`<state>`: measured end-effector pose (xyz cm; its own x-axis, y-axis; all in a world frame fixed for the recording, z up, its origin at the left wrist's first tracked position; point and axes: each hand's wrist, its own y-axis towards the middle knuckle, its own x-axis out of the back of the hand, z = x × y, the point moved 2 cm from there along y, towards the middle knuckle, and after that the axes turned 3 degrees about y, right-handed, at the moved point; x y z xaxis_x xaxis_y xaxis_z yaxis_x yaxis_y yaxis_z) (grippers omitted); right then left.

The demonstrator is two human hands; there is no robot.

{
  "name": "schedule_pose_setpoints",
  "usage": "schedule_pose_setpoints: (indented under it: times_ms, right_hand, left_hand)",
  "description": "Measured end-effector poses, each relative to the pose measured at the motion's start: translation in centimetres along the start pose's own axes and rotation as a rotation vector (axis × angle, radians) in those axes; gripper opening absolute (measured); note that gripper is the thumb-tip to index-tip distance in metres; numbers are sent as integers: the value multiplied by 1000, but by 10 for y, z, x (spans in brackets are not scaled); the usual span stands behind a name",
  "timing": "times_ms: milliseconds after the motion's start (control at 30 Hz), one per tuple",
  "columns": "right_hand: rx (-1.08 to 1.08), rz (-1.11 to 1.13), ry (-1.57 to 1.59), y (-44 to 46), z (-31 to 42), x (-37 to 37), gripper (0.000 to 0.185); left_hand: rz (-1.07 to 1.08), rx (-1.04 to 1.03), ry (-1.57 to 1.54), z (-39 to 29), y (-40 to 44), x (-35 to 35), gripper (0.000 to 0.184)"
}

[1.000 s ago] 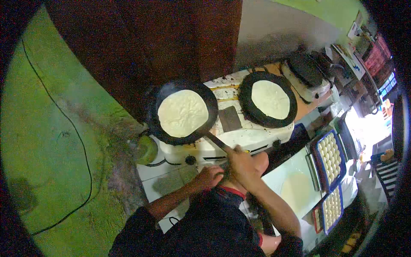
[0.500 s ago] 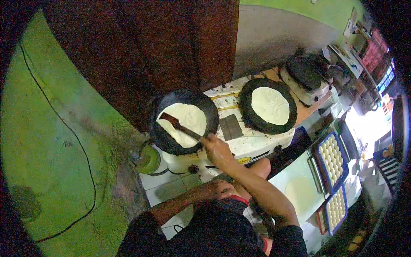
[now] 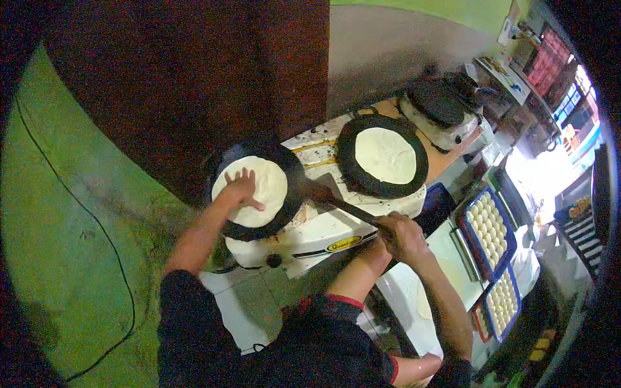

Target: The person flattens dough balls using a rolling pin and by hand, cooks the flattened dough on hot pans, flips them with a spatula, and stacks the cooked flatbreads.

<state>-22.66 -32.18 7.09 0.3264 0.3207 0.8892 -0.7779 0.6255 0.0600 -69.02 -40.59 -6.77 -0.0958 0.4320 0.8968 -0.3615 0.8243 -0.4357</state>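
A round pale flatbread [image 3: 268,197] lies in the left black pan [image 3: 294,178] on the white stove [image 3: 307,242]. On its left part rests my left hand [image 3: 240,190], fingers spread and palm down. My right hand [image 3: 402,238] is closed around the handle of a dark spatula [image 3: 346,205], whose blade is beside the left pan's right edge. A second flatbread [image 3: 386,156] lies flat in the right black pan [image 3: 346,160].
Blue-rimmed trays of dough balls [image 3: 488,230] [image 3: 502,302] are at the right, beside a pale work board [image 3: 453,265]. Another black plate [image 3: 435,102] on a burner stands behind the right pan. A green wall with a cable [image 3: 98,223] is at the left.
My left hand has moved from my lap onto the flatbread in the left pan. My right hand has drawn the spatula out of that pan, to the right. The flatbread's folded edge now lies flat.
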Motion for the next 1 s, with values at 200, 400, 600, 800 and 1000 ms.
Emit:
schedule_pose_setpoints:
  times_ms: [200, 400, 600, 800, 1000]
  right_hand:
    - [6, 164, -68, 8, -3, -7, 31]
    - [54, 163, 37, 52, 21, -90, 49]
    - [250, 105, -25, 143, 84, -154, 61]
    - [-127, 32, 43, -17, 46, -59, 68]
    - [-877, -392, -95, -351, 18, 9, 65]
  left_hand:
    - [49, -699, 418, -28, -2, 39, 121]
    - [-717, -864, 37, -73, -41, 120, 74]
    - [-1261, -745, -368, -91, -98, 193, 59]
    - [-1309, -727, -826, -165, -129, 178, 41]
    - [-558, -1016, -1462, -394, -146, 87, 34]
